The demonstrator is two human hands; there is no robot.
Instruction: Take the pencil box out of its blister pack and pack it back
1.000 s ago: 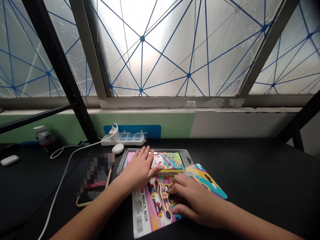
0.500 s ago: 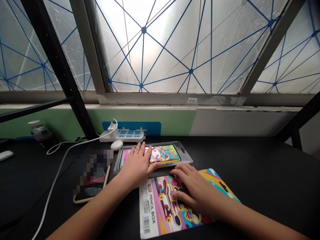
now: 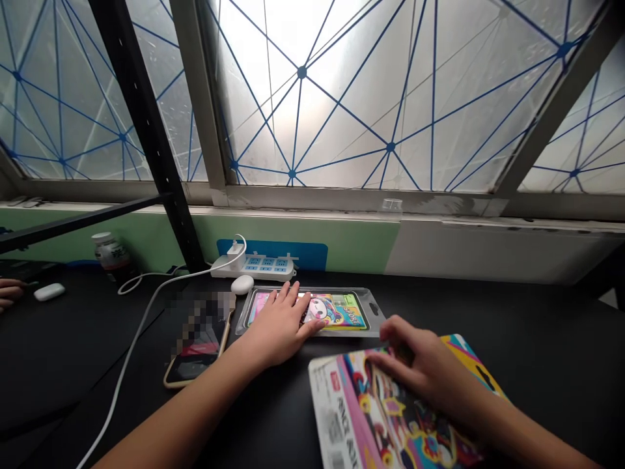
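My left hand (image 3: pixel 277 326) lies flat with fingers spread on a colourful pencil box (image 3: pixel 336 311) that sits in a clear plastic blister tray (image 3: pixel 374 307) on the black desk. My right hand (image 3: pixel 430 371) rests on a bright printed backing card (image 3: pixel 371 417) marked with pencil box lettering, fingers curled over its far edge. The card lies near the front of the desk, apart from the tray, with its near part cut off by the frame edge.
A phone (image 3: pixel 195 352) lies left of my left arm. Behind the tray stand a white power strip (image 3: pixel 254 266) with a charger and cable (image 3: pixel 131 339), and a small white oval case (image 3: pixel 242 284). A bottle (image 3: pixel 110 254) stands far left. Another person's hand (image 3: pixel 10 292) shows at the left edge.
My right hand has dragged the printed card toward me and to the right, away from the blister tray. My left hand has stayed pressed on the pencil box.
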